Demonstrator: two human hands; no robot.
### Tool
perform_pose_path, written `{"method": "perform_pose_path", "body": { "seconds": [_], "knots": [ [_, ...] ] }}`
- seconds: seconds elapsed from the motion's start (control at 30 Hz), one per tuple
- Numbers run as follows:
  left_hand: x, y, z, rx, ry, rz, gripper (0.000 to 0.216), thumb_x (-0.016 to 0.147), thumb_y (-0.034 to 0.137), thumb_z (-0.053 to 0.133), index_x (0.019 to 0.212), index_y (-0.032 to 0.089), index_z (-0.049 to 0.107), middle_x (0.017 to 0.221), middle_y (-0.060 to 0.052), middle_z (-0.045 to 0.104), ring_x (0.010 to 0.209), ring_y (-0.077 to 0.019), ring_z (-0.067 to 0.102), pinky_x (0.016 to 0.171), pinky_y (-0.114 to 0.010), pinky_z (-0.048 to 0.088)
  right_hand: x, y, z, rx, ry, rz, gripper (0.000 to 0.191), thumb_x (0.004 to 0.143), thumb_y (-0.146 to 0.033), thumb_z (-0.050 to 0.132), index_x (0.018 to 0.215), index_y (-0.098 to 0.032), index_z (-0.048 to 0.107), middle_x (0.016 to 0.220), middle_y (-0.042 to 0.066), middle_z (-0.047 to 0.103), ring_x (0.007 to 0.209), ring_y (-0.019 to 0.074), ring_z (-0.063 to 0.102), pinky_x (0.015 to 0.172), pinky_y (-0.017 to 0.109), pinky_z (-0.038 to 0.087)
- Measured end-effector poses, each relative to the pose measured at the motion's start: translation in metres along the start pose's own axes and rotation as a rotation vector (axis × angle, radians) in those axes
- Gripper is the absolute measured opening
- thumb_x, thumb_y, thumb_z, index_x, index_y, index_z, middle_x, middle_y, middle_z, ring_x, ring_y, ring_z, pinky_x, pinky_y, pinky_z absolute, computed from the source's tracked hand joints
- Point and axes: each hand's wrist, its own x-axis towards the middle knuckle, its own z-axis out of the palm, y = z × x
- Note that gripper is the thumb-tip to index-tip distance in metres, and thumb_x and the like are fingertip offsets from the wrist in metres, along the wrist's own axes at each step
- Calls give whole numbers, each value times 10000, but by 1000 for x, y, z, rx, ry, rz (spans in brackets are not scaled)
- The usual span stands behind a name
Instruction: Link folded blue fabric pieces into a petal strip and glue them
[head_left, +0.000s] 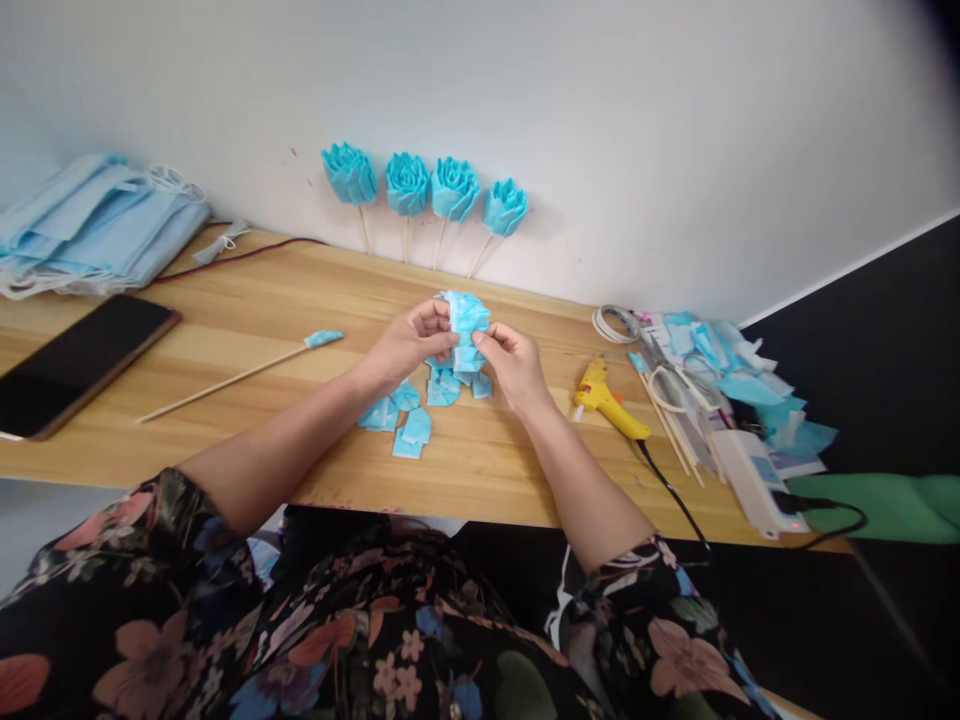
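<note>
Between my two hands, above the wooden table, is a piece of light blue mask fabric (469, 325), creased and held upright. My left hand (414, 345) pinches its left edge between thumb and fingers. On the other side, my right hand (514, 362) grips the right edge with thumb and forefinger. Several folded blue fabric petals (412, 430) lie on the table beneath and left of my hands, some partly covered by them. To the left lies a wooden stick (225, 388) with a small blue fabric bud (324, 339) on its tip.
Several blue fabric roses (408, 185) on sticks lean against the wall. A yellow glue gun (609, 400) lies right, its cord trailing forward. Beyond it are scissors (679, 388), tape (616, 323), fabric scraps (739, 365) and a white power strip (757, 480). Left are a phone (82, 360) and stacked masks (97, 225).
</note>
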Motion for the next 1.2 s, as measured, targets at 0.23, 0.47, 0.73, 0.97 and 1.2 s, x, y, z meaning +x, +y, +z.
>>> {"method": "perform_pose_path", "body": {
  "seconds": [0.23,0.47,0.73,0.97,1.2],
  "knots": [
    [1,-1,-1,-26,-4,2,389,667,320,877,889,165,598,731,23,655,574,-79,566,573,-225,466,-1,-4,1,35,30,14,436,810,-559,654,605,-226,462,621,-39,411,635,124,394,615,272,361],
    [0,0,1,2,3,20,373,674,289,869,912,162,611,778,14,673,605,-77,579,577,-215,470,-1,1,3,80,-97,71,309,727,-492,747,829,-219,644,765,-24,602,712,141,513,683,278,437],
    [-2,0,5,24,-56,29,367,662,250,871,896,159,603,751,20,647,644,-85,593,582,-204,462,0,5,3,33,-50,48,169,701,-367,681,739,-211,629,701,-37,568,666,132,466,644,274,397],
    [1,-1,0,12,13,40,307,699,223,828,910,165,613,773,15,664,596,-77,570,571,-216,457,-2,-1,2,116,-69,103,264,749,-459,688,701,-220,586,690,-28,529,684,140,470,666,275,415],
    [1,1,-1,-8,41,55,306,706,244,832,908,165,617,762,19,657,586,-75,566,575,-216,457,2,1,-1,148,-26,80,317,788,-499,663,671,-231,543,704,-23,480,704,144,464,700,273,438]
  ]
}}
